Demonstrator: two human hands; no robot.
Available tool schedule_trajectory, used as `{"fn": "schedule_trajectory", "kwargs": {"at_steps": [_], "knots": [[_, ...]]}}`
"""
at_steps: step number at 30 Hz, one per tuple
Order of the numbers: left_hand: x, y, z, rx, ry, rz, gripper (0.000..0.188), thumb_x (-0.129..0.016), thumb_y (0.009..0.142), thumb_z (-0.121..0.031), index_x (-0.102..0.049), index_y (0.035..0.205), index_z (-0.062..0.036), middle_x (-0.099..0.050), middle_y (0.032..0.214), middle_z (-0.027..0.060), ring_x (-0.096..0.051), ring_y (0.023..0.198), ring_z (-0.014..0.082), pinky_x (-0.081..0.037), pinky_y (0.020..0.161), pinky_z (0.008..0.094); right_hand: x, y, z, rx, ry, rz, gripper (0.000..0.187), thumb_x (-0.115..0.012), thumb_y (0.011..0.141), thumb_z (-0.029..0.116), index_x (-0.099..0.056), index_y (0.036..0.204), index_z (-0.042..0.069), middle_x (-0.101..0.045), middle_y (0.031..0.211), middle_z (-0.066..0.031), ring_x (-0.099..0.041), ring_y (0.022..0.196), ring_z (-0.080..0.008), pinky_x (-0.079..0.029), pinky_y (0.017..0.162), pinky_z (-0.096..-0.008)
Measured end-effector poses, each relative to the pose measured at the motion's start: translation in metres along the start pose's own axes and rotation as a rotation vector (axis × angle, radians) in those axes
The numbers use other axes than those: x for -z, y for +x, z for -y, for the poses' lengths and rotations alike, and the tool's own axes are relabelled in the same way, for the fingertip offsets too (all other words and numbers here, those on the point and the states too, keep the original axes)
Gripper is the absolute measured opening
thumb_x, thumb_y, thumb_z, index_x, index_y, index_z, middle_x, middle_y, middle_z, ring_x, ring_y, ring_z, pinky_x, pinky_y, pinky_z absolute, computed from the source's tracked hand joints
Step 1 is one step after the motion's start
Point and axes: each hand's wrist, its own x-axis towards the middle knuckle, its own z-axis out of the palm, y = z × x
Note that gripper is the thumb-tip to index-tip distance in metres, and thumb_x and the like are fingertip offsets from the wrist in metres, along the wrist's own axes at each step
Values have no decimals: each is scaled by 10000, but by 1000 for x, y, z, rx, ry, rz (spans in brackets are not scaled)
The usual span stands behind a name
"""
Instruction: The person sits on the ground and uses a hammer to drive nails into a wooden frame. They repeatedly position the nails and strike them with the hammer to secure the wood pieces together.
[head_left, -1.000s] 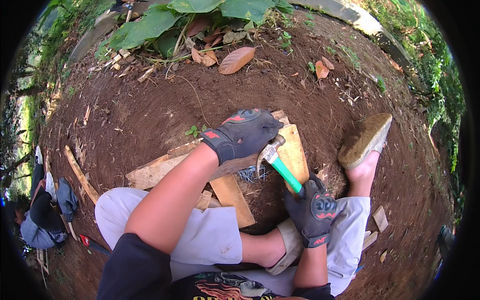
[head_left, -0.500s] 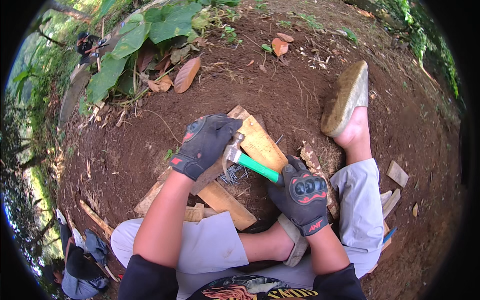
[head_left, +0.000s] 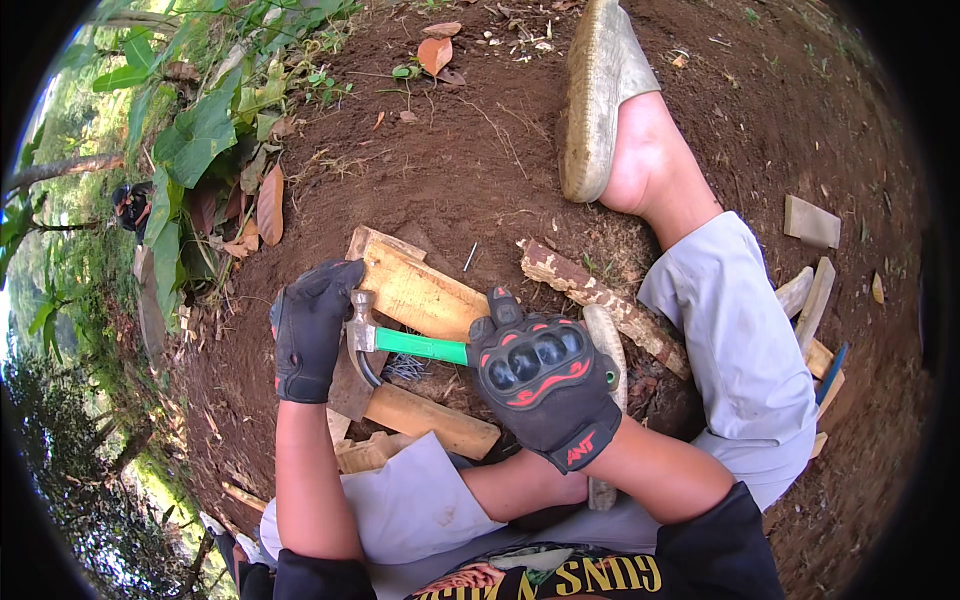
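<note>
My right hand (head_left: 540, 375), in a black glove with hard knuckle guards, is wrapped round the green handle of a claw hammer (head_left: 420, 346). The hammer lies almost level, its metal head beside my left hand (head_left: 315, 325). That hand, gloved too, has its fingers curled together at the far end of a pale wooden board (head_left: 420, 290); what they pinch, if anything, is hidden. Below the hammer a small heap of nails (head_left: 405, 368) rests between the board and another wooden piece (head_left: 432, 418). One loose nail (head_left: 470, 257) lies on the soil past the board.
A bark-covered stick (head_left: 605, 305) lies between the board and my bent right leg. Several wood offcuts (head_left: 812, 222) are scattered at the right. Leafy plants (head_left: 200, 140) grow at the far left, where another person (head_left: 132, 208) is in the distance.
The view has swung, so the scene shifts left and turns. The hammer handle now looks more level, its head still close to my left hand. Both hands stay closed.
</note>
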Motion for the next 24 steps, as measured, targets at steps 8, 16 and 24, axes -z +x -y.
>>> {"fn": "schedule_trajectory", "kwargs": {"at_steps": [8,16,24], "knots": [[2,3,11,-67,-2,0,333,-712,977,-220,-834,1225,-34,-831,1198,120,-761,1128,207,-572,1017,376,2,-3,-2,9,-1,89,331,-662,930,218,-711,1210,48,-760,1248,-278,-734,799,-256,-542,648,-440],[-2,-3,-8,-13,73,-5,401,-712,960,-206,-799,1276,25,-809,1245,136,-737,1140,196,-570,1033,360,3,-11,3,-117,73,240,456,-572,985,298,-599,1364,45,-662,1402,-220,-681,1060,-302,-549,917,-489],[7,2,-1,29,-20,42,384,-704,971,-215,-808,1272,-3,-804,1264,104,-733,1121,189,-570,992,360,2,6,-2,14,137,80,318,-686,927,202,-708,1201,42,-765,1192,-321,-726,704,-266,-551,599,-427]]}}
